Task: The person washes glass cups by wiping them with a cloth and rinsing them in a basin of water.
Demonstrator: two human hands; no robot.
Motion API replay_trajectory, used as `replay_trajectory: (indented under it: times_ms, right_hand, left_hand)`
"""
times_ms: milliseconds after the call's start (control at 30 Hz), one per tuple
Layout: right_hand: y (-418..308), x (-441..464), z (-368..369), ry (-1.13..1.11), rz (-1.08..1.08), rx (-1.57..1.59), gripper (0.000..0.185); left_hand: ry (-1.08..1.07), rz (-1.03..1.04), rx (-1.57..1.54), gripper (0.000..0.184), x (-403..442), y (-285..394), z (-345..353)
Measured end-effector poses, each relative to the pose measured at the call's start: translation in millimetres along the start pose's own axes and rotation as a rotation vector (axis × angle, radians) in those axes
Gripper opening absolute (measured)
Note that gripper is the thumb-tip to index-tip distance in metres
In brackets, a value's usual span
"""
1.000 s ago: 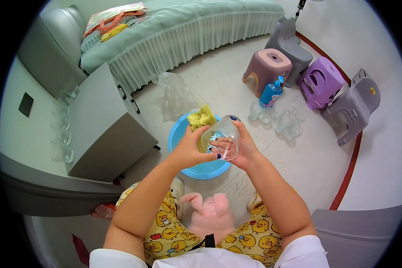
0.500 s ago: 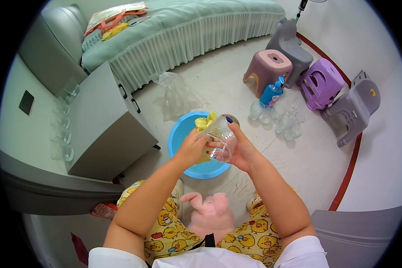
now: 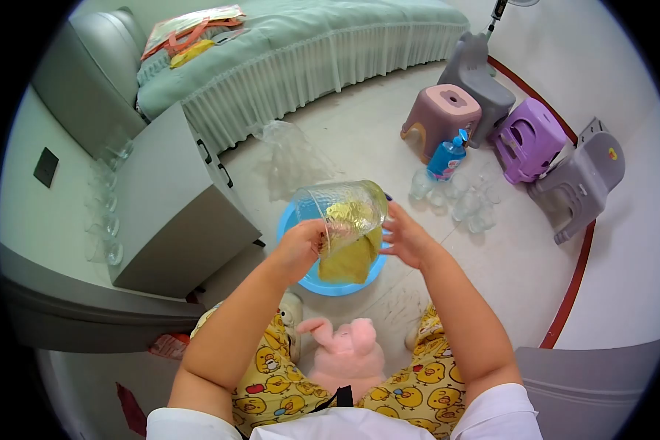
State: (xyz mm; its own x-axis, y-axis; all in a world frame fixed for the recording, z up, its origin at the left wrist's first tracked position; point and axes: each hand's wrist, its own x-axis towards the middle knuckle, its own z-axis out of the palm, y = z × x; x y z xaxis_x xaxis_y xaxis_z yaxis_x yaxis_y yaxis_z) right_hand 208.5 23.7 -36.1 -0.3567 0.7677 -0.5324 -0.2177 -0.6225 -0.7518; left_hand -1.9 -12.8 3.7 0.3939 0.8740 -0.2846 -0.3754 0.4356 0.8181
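A person's two bare hands work over a round blue basin (image 3: 334, 288) on the floor (image 3: 411, 323). Between them a clear, textured drinking glass (image 3: 348, 205) lies on its side in the air, mouth toward the left hand (image 3: 295, 249), base toward the right hand (image 3: 412, 236). The left grip is curled closed at the rim; its fingertips are partly hidden. The right grip is loosely open, fingers spread beside the base, and whether any fingertip touches is unclear. A yellow cloth (image 3: 347, 262) hangs below the glass, above the basin.

The glass looks slick, so it would be safest to cup its base with the right palm before loosening the rim. Gentle, even pressure suits thin walls, and staying low over the basin would catch drips.

More glasses (image 3: 468, 207) stand or lie on the floor beside a blue pump bottle (image 3: 445, 160); others (image 3: 110, 224) line the wall-side edge of a grey cabinet (image 3: 180, 213).
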Motion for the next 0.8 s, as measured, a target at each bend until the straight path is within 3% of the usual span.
replay_trajectory:
  times_ms: [33,100,333,400,567,633,733,800]
  right_hand:
    - [5.0,0.4,8.7,-0.004,0.000,0.001,0.056]
    - [10.9,-1.4,25.3,-0.394,-0.052,0.148,0.049]
    - [10.0,-13.9,39.7,-0.364,-0.084,0.390,0.036]
    - [12.0,-15.7,43.7,-0.147,-0.078,0.385,0.030]
    - [12.4,-11.3,39.2,0.065,-0.114,0.301,0.028]
    - [4.4,-9.2,29.5,0.145,-0.107,0.302,0.028]
    - [-11.1,-10.7,9.4,0.246,-0.205,0.544,0.030]
    - [-18.7,-14.7,3.1,0.231,-0.400,0.629,0.031]
  left_hand:
    - [-0.037,-0.021,-0.004,0.030,-2.0,0.6,1.3]
    - [-0.029,-0.033,-0.007,0.031,0.0,-3.2,-4.1]
    - [-0.062,-0.036,-0.046,0.035,7.2,-6.5,-13.0]
    - [-0.030,-0.049,-0.056,0.035,5.9,-5.1,-10.7]
    - [-0.056,-0.053,-0.109,0.033,9.4,-11.9,-15.8]
    - [0.170,0.115,0.057,0.028,11.9,-13.9,-13.5]
    - [0.122,0.042,0.074,0.028,17.1,-9.6,-25.2]
    - [0.073,-0.015,0.088,0.028,14.1,-8.2,-22.2]
